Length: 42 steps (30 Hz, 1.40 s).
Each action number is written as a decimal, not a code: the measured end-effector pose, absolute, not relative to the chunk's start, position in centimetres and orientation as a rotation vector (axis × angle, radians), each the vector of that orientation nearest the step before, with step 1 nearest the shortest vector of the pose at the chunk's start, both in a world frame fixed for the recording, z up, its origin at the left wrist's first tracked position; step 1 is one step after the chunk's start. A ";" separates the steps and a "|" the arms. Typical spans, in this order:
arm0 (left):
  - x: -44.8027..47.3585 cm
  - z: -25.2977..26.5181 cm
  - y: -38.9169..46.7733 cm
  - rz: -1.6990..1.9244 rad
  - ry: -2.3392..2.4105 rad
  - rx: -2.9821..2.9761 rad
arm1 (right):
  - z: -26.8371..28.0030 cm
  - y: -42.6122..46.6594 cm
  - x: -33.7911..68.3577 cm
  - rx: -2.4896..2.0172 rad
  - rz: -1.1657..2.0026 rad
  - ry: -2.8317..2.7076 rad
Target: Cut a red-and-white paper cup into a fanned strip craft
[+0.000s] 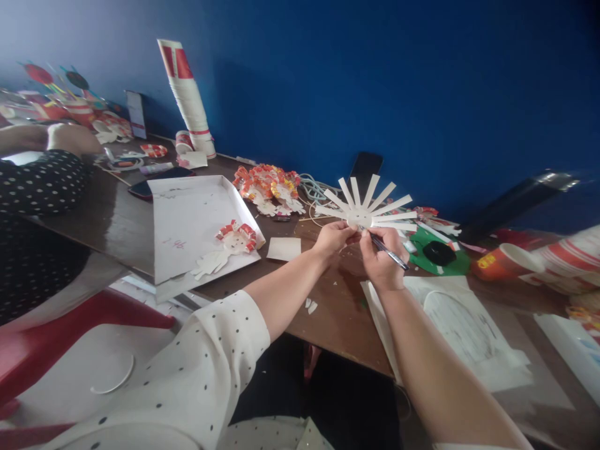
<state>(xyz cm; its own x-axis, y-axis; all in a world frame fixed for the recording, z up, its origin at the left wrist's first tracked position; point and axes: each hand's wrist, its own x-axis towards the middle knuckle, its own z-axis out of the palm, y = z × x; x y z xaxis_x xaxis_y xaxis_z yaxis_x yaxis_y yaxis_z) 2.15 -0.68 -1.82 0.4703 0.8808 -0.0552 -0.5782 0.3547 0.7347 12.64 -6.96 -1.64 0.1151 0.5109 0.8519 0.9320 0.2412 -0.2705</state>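
Observation:
My left hand (335, 239) pinches the lower edge of a white paper cutout (360, 216), whose long narrow strips fan out from a round middle. Small marks like a drawn face show on that middle. Closed around a dark pen (390, 251), my right hand (382, 255) holds its tip at the cutout's lower part. Both hands are above the brown table (335, 306). A finished-looking paper figure with red and white curled strips (237, 239) lies on a white box lid (187, 219) to the left.
Behind my hands are a pile of curled paper figures (269, 184) and a black phone (366, 169). A tall stack of paper cups (190, 100) leans near the wall. At right lie a green disc (457, 261), paper sheets (462, 325) and cups (509, 262). Another person's arm (28, 140) is at far left.

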 end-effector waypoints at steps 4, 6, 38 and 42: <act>2.1 -1.6 -0.8 1.000 0.476 0.705 | -1.6 -7.0 12.6 -1.401 -0.542 -1.513; 2.1 -1.5 -0.8 1.003 0.475 0.697 | -1.6 -7.0 12.6 -1.400 -0.544 -1.506; 2.3 -2.2 -0.4 1.002 0.486 0.727 | -1.6 -7.0 12.7 -1.422 -0.557 -1.553; 2.3 -2.2 -0.4 1.000 0.483 0.740 | -1.6 -7.0 12.8 -1.412 -0.565 -1.557</act>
